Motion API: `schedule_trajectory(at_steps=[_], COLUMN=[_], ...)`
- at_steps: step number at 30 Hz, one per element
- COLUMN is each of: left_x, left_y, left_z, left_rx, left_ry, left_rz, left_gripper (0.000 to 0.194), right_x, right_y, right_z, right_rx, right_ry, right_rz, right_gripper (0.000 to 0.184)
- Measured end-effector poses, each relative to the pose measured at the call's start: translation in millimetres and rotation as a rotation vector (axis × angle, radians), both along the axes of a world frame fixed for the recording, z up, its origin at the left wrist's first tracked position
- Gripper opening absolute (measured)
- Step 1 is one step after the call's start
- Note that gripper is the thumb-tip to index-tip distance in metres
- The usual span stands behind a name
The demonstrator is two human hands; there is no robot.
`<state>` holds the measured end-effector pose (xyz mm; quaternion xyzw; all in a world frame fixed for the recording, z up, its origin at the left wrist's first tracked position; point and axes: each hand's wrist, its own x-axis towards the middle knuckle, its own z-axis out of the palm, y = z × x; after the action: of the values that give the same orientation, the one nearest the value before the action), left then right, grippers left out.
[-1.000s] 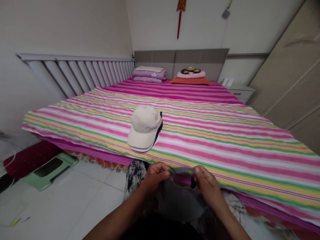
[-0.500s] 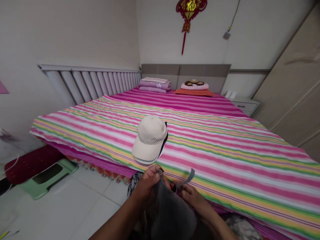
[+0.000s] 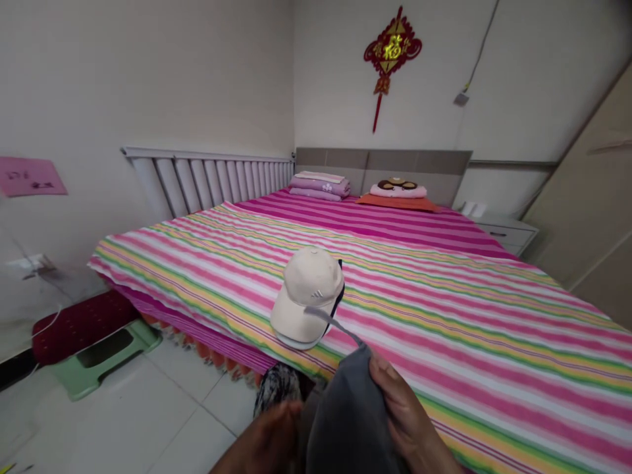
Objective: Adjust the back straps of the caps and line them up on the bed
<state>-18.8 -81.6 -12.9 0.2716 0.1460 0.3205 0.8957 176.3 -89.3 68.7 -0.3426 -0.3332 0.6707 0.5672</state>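
A grey cap [image 3: 348, 408] with a loose strap [image 3: 333, 320] is at the bottom centre, in front of the bed. My right hand [image 3: 402, 401] is closed on its right side, thumb near the base of the strap. At the lower left edge of the cap, my left hand [image 3: 274, 434] is dark and blurred, its fingers bent against the fabric. The strap sticks up and crosses in front of a beige cap [image 3: 312, 276]. That beige cap rests on the bed, brim toward me, with a dark-edged item partly showing beneath it.
A striped sheet [image 3: 444, 309] covers the bed. Folded purple bedding [image 3: 320, 187] and a pink folded item [image 3: 397, 191] lie by the headboard [image 3: 419, 168]. A green stool [image 3: 93, 375] stands on the tiled floor at left. White bars [image 3: 212, 181] line the bed's left side.
The grey cap has turned, and its strap now points up and left over the beige cap. My right hand has moved up along it; my left hand has dropped lower. The view has tilted upward.
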Motion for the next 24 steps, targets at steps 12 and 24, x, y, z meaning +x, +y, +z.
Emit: schedule_trajectory(at_steps=[12,24], left_x=[-25.6,-6.8], left_y=[95.9,243.6], left_z=[97.8,138.1], left_rx=[0.263,0.35], left_ry=[0.089,0.496], left_rz=[0.438,0.71], left_gripper=[0.017,0.027], right_x=[9.2,10.6], right_y=[100.3,218.0], right_z=[70.9,50.5], right_rx=[0.09,-0.003], right_ry=[0.119,-0.25], right_rz=[-0.113,-0.46], right_gripper=[0.01,0.02])
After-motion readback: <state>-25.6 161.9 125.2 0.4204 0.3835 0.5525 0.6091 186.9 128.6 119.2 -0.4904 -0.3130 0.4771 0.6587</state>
